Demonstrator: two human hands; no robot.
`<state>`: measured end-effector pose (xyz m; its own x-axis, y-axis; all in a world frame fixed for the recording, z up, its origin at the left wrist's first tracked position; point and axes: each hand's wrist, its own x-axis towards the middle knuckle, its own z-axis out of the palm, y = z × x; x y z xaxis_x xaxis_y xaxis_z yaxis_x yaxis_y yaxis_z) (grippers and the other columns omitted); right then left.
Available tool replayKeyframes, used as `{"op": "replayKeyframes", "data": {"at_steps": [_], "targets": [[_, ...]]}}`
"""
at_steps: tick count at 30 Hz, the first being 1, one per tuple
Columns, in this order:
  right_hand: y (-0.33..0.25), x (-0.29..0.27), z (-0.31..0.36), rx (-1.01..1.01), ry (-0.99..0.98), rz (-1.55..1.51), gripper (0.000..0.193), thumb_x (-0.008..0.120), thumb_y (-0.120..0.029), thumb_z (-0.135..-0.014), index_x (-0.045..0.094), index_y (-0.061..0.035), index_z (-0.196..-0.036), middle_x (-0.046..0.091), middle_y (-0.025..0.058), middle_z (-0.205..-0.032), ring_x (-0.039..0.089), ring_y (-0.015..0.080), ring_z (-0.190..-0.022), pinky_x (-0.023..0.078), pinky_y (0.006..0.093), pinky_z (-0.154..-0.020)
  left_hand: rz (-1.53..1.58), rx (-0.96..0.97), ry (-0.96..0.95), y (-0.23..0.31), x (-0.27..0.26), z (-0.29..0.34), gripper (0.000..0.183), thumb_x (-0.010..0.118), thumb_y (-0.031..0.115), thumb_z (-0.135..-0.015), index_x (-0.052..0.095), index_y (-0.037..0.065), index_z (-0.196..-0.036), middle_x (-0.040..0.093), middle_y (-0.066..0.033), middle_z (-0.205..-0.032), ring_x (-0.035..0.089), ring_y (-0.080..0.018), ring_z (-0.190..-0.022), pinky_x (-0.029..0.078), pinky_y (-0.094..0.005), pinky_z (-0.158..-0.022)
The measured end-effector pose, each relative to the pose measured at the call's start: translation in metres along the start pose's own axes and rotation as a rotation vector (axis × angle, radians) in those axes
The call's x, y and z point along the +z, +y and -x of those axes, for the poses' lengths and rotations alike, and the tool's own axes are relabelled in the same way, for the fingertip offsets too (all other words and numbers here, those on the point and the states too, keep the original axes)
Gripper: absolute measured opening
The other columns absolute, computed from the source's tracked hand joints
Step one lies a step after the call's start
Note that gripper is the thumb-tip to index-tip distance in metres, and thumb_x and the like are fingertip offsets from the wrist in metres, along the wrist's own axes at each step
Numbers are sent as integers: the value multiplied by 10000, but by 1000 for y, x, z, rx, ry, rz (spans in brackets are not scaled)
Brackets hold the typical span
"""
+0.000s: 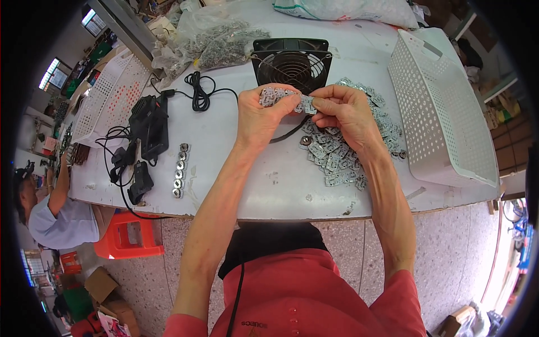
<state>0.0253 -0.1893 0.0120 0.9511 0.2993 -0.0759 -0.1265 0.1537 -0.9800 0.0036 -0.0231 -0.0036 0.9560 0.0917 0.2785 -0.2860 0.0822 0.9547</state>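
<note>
My left hand [258, 119] is closed around a row of small silver metal plates [274, 96] with holes in them. Between its thumb and my right hand [349, 115] one more metal plate [306, 105] is held, pinched by the right thumb and forefinger. Both hands are raised in front of a black fan [292, 59]. Under and beside my right hand lies a heap of similar metal plates [337, 154], partly covered by the right forearm. A short row of plates with round metal pieces [179, 170] lies on the table left of my left forearm.
A white perforated basket [438, 112] stands at the right, another basket [115, 92] at the left. Black power adapters [150, 126] and coiled cable [201, 92] lie on the left. Bags of metal parts [224, 45] sit behind. Beyond the left edge, a person [62, 219] sits near a red stool [126, 238].
</note>
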Motion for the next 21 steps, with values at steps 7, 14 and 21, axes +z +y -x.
{"op": "replayKeyframes", "data": {"at_steps": [7, 14, 21], "targets": [[2, -1, -1, -16, -1, 28, 156, 612, -12, -772, 604, 72, -904, 630, 111, -749, 616, 139, -592, 524, 214, -539, -6, -14, 7, 0, 2, 2, 78, 658, 25, -759, 672, -19, -821, 635, -32, -708, 569, -61, -618, 470, -188, -563], [0, -1, 0, -10, 15, -5, 152, 608, -12, -779, 605, 67, -909, 629, 106, -750, 613, 135, -591, 525, 212, -547, 62, -39, 40, 1, 4, 1, 80, 649, 27, -767, 667, -26, -824, 635, -45, -719, 581, -82, -623, 488, -205, -577], [-2, 0, 2, -28, 0, 3, 157, 607, -28, -781, 607, 63, -909, 629, 102, -757, 607, 126, -594, 520, 203, -548, 122, -91, 39, 2, 0, -1, 119, 644, 38, -790, 643, -38, -881, 648, -102, -828, 625, -154, -706, 554, -277, -656]]}}
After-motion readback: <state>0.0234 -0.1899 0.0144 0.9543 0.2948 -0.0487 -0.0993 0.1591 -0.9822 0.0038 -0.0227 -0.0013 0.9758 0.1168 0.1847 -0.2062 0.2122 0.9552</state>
